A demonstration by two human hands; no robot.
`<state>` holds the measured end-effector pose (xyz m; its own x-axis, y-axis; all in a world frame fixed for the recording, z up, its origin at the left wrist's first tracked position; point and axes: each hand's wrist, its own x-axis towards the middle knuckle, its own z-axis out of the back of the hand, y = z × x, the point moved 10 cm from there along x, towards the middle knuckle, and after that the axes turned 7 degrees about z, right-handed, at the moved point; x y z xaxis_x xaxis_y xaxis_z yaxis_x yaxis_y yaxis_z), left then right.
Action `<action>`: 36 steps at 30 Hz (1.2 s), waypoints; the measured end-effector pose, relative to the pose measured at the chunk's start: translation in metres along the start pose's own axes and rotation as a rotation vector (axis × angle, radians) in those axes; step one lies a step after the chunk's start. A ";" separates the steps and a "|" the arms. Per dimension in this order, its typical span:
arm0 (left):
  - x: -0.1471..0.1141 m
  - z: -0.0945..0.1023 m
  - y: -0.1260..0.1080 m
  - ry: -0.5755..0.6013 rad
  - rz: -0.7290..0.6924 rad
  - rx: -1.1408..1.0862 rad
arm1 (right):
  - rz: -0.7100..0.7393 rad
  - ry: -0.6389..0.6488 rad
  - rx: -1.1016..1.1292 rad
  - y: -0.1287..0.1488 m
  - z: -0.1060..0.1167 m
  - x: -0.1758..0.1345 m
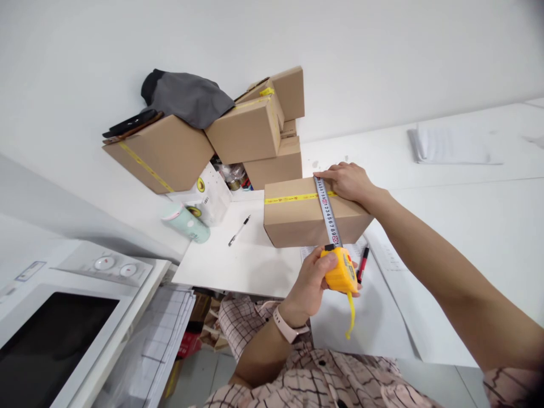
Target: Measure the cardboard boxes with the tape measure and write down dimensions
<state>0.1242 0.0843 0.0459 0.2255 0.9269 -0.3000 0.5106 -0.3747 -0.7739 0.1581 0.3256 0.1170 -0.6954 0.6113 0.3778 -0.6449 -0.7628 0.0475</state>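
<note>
A yellow tape measure (341, 271) is gripped by its case in my left hand (309, 283), just off the near side of a cardboard box (293, 212). Its silver blade (325, 209) runs across the box top, over a strip of yellow packing tape (291, 198), to the far edge. There my right hand (349, 180) lies on the box, with finger and thumb at the blade's end; its other fingers curl over the far edge. A yellow strap (351, 317) hangs from the case. Behind my left hand a red and black marker (362, 265) lies on papers.
Several cardboard boxes (242, 136) are stacked against the wall, a grey cloth (187, 96) over them. A mint tumbler (187, 222), a white avocado-print carton (212, 195) and a pen (239, 230) are on the left. A microwave (55, 328) stands nearer; a paper stack (450, 144) lies far right.
</note>
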 end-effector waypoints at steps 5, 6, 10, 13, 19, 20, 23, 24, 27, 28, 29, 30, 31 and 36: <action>0.001 0.001 -0.001 0.012 -0.002 0.009 | -0.009 0.011 0.010 0.002 0.002 -0.001; 0.002 0.001 0.000 0.015 0.003 0.011 | -0.012 0.010 0.012 0.002 0.002 -0.002; -0.004 0.005 0.005 -0.023 -0.033 0.111 | -0.053 -0.029 0.006 0.001 0.008 -0.005; -0.021 0.020 -0.002 -0.195 -0.236 0.399 | -0.076 -0.068 -0.025 0.003 0.014 -0.009; -0.081 0.083 -0.047 -0.608 -0.798 0.451 | -0.093 -0.272 -0.064 0.032 0.050 -0.051; -0.090 0.099 -0.054 -0.677 -0.853 0.390 | -0.110 -0.321 -0.052 0.038 0.058 -0.065; -0.105 0.140 -0.061 -0.816 -0.874 0.232 | -0.176 -0.478 0.043 0.055 0.075 -0.108; -0.105 0.151 -0.059 -0.837 -0.846 0.186 | -0.202 -0.532 0.092 0.059 0.078 -0.122; -0.101 0.171 -0.044 -0.851 -0.751 0.080 | -0.281 -0.685 0.242 0.066 0.076 -0.158; -0.097 0.174 -0.039 -0.839 -0.725 0.060 | -0.301 -0.725 0.277 0.067 0.073 -0.167; -0.092 0.176 -0.035 -0.819 -0.702 0.044 | -0.313 -0.756 0.299 0.068 0.070 -0.174; -0.086 0.177 -0.032 -0.794 -0.683 0.029 | -0.315 -0.778 0.310 0.070 0.067 -0.179; -0.080 0.179 -0.030 -0.768 -0.670 0.014 | -0.308 -0.788 0.311 0.072 0.063 -0.182; -0.049 0.186 -0.039 -0.661 -0.646 0.020 | -0.201 -0.798 0.292 0.076 0.044 -0.186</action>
<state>-0.0611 0.0570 -0.0129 -0.6206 0.7819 -0.0586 0.3561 0.2145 -0.9095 0.2525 0.1447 0.0914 -0.0768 0.4928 0.8667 -0.5485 -0.7468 0.3761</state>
